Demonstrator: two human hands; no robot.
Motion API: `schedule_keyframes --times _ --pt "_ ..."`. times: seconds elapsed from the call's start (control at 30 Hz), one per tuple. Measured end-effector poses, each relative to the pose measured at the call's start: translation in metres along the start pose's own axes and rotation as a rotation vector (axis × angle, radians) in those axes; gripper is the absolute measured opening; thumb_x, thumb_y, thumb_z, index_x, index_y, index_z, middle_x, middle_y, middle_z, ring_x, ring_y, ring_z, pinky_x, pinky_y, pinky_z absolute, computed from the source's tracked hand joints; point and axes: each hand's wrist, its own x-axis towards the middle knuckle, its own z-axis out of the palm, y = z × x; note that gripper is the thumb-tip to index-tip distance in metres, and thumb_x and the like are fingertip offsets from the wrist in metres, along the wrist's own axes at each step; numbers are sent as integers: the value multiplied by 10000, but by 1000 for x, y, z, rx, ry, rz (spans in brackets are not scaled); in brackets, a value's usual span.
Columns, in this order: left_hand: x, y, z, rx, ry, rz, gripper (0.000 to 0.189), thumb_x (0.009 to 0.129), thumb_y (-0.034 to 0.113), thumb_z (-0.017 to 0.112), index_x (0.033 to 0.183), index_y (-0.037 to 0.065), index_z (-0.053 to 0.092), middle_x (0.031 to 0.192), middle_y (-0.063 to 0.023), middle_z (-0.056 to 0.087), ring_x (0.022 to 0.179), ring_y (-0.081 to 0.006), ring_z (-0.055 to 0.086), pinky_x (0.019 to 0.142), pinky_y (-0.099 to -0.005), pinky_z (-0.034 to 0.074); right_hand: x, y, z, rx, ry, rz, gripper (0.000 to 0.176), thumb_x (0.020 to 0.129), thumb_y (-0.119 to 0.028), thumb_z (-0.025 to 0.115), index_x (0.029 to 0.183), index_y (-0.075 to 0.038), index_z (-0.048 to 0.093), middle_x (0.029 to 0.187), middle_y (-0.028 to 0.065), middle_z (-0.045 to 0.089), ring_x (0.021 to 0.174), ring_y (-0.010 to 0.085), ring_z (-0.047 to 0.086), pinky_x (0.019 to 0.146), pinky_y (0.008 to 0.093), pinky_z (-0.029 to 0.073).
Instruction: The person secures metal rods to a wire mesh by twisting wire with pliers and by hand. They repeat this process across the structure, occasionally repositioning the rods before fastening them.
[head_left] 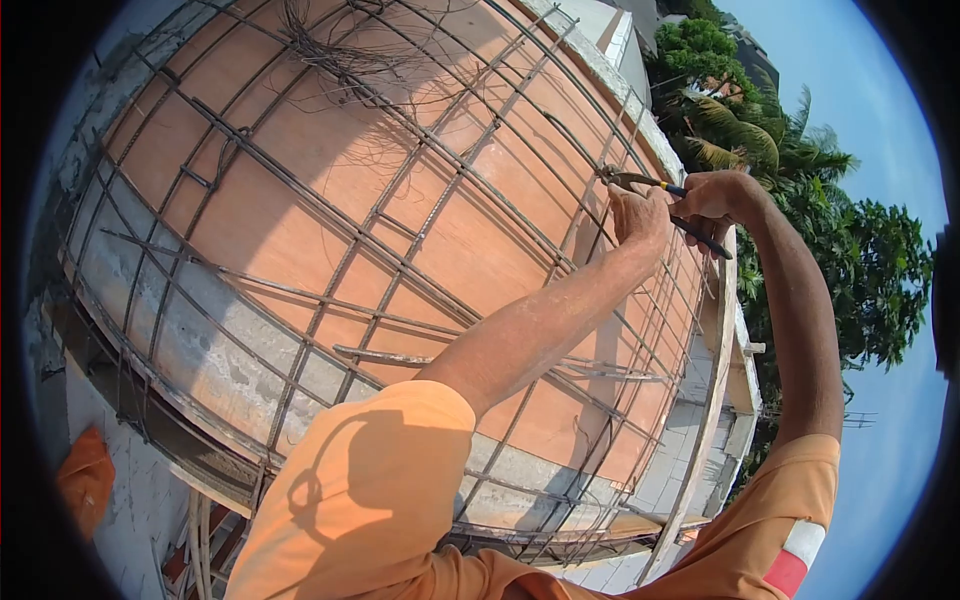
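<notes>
A grid of steel rebar (370,238) lies over orange-brown plywood panels (480,235). At the upper right, pincers (632,180) with dark handles have their jaws at a bar crossing. My right hand (715,195) is closed round the pincers' handles, one of which sticks out below it. Beside the jaws, my left hand (640,215) is closed near the crossing; what its fingers pinch is too small to make out. Both forearms reach up from orange sleeves.
A tangled bundle of thin tie wire (345,65) rests on the rebar at the top. Loose bars (400,357) cross the near part of the grid. A wooden plank (703,410) stands along the right edge, with block wall (672,440) below and trees (850,260) beyond.
</notes>
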Motion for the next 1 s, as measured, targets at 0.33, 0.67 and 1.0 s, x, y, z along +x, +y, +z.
schedule_keyframes --times 0.33,0.67,1.0 --pt "34 -12 22 -836 -201 -349 749 884 597 540 1268 -30 400 1122 -185 516 1019 -261 568 866 -436 509 1 4 6 58 -49 -2 385 998 -263 536 992 122 542 766 223 681 620 318 708 559 464 630" --pt "60 -31 28 -1215 -468 -322 202 851 252 658 736 119 557 665 -23 591 585 -170 582 640 -335 555 -21 4 35 70 51 -83 512 891 -362 706 1094 76 535 764 167 672 718 318 703 629 496 608" --pt "53 -19 38 -1190 -308 -368 185 880 148 634 735 77 545 650 -39 584 605 -188 604 653 -355 573 29 65 119 -1177 1265 -49 484 927 -169 526 1369 25 481 1307 202 537 1244 336 493 933 545 445"
